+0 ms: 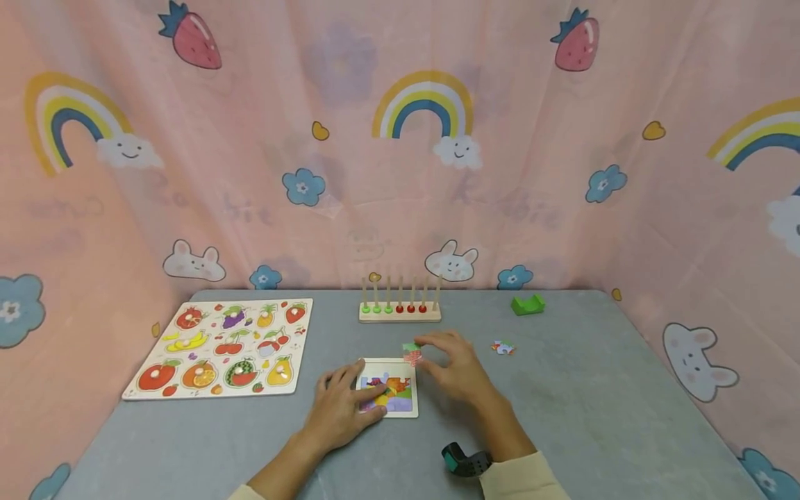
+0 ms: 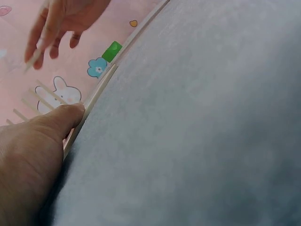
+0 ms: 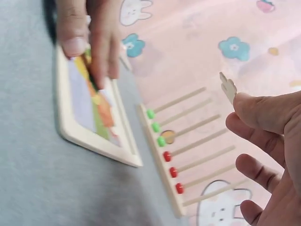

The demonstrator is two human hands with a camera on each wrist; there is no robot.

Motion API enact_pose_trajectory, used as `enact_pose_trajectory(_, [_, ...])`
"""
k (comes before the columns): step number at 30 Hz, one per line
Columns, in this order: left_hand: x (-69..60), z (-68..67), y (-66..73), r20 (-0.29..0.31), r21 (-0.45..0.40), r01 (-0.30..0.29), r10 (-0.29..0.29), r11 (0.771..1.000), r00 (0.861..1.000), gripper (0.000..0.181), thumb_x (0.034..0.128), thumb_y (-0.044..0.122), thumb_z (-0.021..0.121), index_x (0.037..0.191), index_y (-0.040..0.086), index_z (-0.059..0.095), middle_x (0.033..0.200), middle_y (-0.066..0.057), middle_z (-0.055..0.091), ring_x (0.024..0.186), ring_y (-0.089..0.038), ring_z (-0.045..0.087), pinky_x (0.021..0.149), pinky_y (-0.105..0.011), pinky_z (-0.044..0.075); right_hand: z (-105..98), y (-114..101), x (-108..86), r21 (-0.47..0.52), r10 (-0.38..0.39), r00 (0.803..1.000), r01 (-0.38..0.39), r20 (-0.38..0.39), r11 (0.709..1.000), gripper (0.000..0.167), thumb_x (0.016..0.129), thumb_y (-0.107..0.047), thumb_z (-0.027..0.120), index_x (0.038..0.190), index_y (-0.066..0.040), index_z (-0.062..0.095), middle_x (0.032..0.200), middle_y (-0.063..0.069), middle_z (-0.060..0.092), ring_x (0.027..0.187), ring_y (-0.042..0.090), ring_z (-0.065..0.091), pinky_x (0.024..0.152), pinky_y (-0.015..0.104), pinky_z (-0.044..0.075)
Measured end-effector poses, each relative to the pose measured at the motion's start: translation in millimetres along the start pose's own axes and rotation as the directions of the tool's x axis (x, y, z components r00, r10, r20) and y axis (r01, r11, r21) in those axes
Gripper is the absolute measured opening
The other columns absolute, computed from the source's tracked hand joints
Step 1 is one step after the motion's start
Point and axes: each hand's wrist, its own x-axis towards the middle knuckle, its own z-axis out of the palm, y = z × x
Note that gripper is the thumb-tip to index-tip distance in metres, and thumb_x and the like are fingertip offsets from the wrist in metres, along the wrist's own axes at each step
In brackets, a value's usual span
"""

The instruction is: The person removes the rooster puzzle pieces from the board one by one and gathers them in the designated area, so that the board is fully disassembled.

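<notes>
One jigsaw piece (image 1: 410, 353) in the right hand (image 1: 459, 368), pinched between thumb and fingers, lifted clear of the surface at the tray's far right corner. Thin and lobed: printed green and red on the face, bare pale wood behind. The hand's remaining fingers bend loosely; one black band (image 1: 462, 460) at its wrist.

One puzzle tray (image 1: 403, 415), pale wood, rounded corners, raised rim, a colourful picture partly assembled. Count of fitted pieces cannot be told; fingers cover some. The left hand (image 1: 337, 410) lies spread over the tray's left side, thumb toward the near edge, other fingers toward the far left corner, pressing on it.

One loose piece (image 1: 503, 347), knobbed outline, lies flat on the tabletop (image 1: 587, 410), right of the right hand.

Near the far edge, middle: one wooden peg rack (image 1: 400, 317), seven thin upright pegs; three carry green beads, three red, the rightmost bare.

Toward the far right corner: one green block (image 1: 528, 305), notched top.

Along the left edge: one flat fruit board (image 1: 212, 397), three rows of printed fruit.

Tabletop grey, faintly mottled. Beyond it, a pink printed curtain (image 1: 387, 201), softly creased.
</notes>
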Motion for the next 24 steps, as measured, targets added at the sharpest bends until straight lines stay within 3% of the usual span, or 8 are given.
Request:
enact_pose_trajectory(7, [-0.5,0.5,0.2,-0.003,-0.001,0.006,-0.006,1.0,1.0,0.039,0.0843,0.055,0.066,0.118,0.035,0.071,0.143,-0.015,0.045,0.125,-0.033,0.041,0.096,-0.06,0.024,-19.8,-2.9,0.2,0.026,-0.014,1.0,0.015,-0.009,1.0,0.035,0.084,-0.013,0.076,0.118,-0.012,0.07,0.117,-0.003,0.066,0.108,0.02,0.051,0.089,0.05,0.042])
enact_pose_trajectory(14, [-1.8,0.2,0.1,-0.008,-0.007,0.009,-0.009,1.0,1.0,0.039,0.0838,0.054,0.067,0.117,0.035,0.072,0.143,-0.015,0.045,0.124,-0.033,0.041,0.097,-0.061,0.024,-40.9,0.7,-0.2,0.031,-0.049,0.998,0.05,-0.033,0.998,0.036,0.083,-0.008,0.077,0.118,-0.006,0.069,0.115,0.002,0.067,0.109,0.023,0.051,0.086,0.05,0.044])
enact_pose_trajectory(24, [-0.7,-0.2,0.2,-0.011,-0.016,0.006,-0.006,1.0,1.0,0.038,0.0833,0.052,0.068,0.117,0.034,0.072,0.143,-0.015,0.045,0.125,-0.033,0.041,0.097,-0.061,0.024,-71.6,26.3,-5.1,0.006,-0.002,0.999,0.002,-0.04,1.0,0.037,0.085,-0.009,0.074,0.122,-0.008,0.067,0.117,0.003,0.065,0.111,0.022,0.051,0.088,0.054,0.044])
